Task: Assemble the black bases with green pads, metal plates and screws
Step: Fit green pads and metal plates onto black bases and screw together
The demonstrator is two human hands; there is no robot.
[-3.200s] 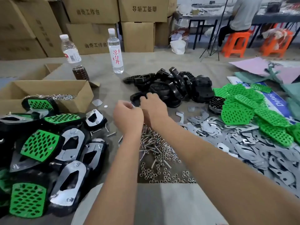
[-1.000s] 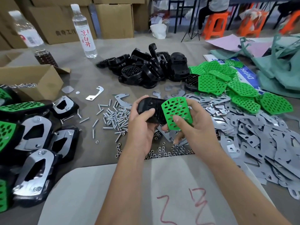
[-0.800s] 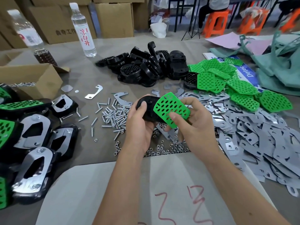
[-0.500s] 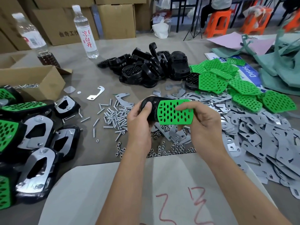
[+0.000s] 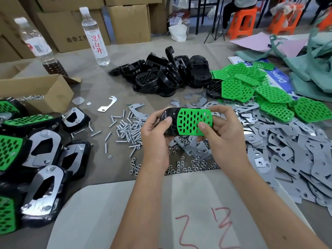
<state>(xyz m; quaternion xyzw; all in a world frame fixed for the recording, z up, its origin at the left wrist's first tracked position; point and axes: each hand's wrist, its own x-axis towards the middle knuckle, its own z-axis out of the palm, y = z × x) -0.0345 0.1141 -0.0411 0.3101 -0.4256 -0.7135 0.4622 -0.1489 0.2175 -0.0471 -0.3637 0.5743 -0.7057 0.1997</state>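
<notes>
Black base and green pad gripped by both hands, above screws.

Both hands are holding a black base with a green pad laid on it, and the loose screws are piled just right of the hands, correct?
Not quite. The screws lie left of the hands, as the head view shows. The rest holds: left hand and right hand hold the black base with the green pad on it.

Both hands raised together, left hand fingers curled, right hand pinching
</notes>
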